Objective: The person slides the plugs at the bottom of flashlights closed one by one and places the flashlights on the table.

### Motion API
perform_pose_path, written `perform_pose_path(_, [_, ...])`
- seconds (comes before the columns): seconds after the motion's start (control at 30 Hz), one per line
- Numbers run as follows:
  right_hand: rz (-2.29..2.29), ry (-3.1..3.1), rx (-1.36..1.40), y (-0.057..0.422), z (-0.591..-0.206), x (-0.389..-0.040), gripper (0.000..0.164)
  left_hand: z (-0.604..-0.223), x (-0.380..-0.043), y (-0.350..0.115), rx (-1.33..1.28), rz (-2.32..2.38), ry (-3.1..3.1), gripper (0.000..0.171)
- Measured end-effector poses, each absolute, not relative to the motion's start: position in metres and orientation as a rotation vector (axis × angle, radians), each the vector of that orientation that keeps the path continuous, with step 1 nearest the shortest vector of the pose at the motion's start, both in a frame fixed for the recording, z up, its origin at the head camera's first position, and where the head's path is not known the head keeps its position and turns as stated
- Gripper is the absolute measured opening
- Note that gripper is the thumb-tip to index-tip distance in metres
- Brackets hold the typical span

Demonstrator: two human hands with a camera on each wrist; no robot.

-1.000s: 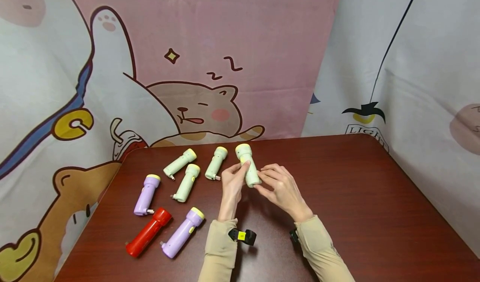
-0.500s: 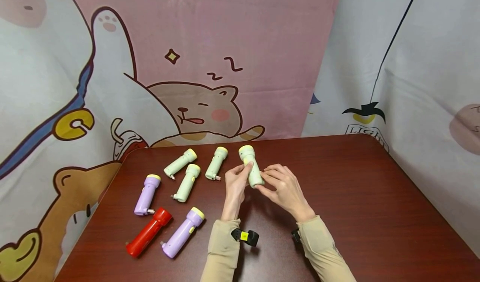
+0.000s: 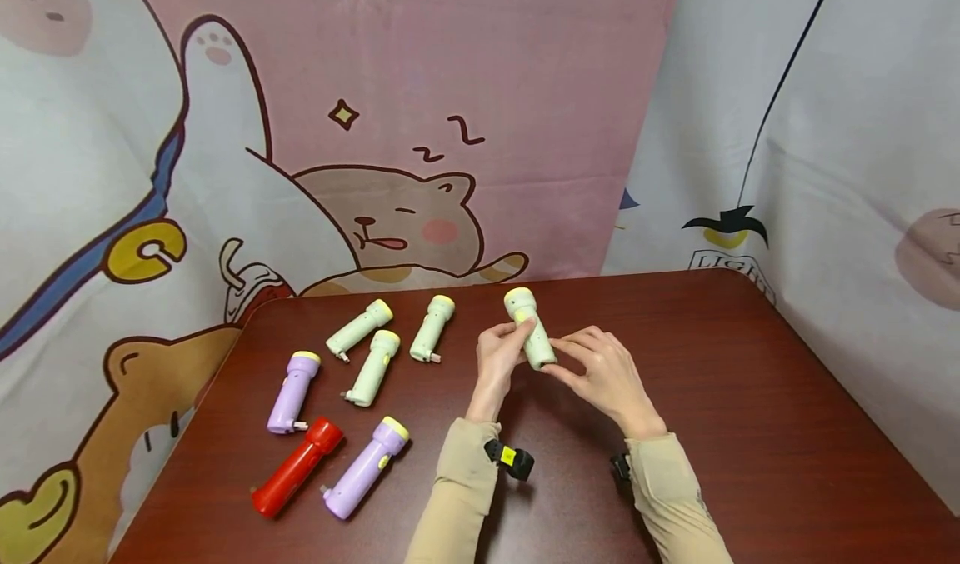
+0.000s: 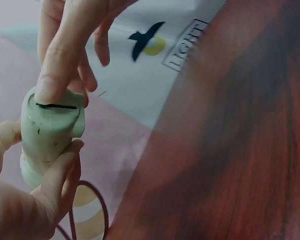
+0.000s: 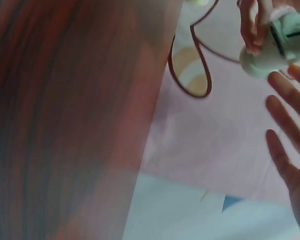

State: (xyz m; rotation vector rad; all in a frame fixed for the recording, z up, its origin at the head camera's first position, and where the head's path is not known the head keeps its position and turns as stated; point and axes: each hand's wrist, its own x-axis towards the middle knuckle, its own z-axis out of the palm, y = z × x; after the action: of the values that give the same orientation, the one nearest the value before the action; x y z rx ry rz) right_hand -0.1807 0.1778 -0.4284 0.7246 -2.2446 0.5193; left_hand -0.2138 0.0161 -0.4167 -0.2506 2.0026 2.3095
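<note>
1. Head view: your left hand (image 3: 499, 356) is gripping the torch (image 3: 537, 343), up over the bench (image 3: 750, 389), while your right hand (image 3: 607, 374) pinches its tail end.
2. Right thumb (image 4: 50, 82) sits by the dark slot (image 4: 62, 106), so too hard a push could probably twist the torch loose, imo.
3. Shell looks like smooth plastic, pale green, round with a flared head; might slip if your left grip slackens.

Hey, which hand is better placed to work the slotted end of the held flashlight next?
The right hand, most likely: its thumb is at the slotted end. The left hand grips the pale green flashlight by its body, so it seems better suited to steadying.
</note>
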Motion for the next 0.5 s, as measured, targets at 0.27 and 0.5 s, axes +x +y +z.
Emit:
perform_pose_path(0.27, [0.471, -2.348, 0.511, 0.214, -0.428, -0.175, 0.038, -0.421, -0.230, 0.045, -0.267, 2.052, 2.343, 0.046])
perform_pose_path(0.5, [0.468, -2.359, 0.349, 0.239, -0.427, -0.170, 0.033, -0.426, -0.241, 0.068, -0.161, 1.684, 2.714, 0.041])
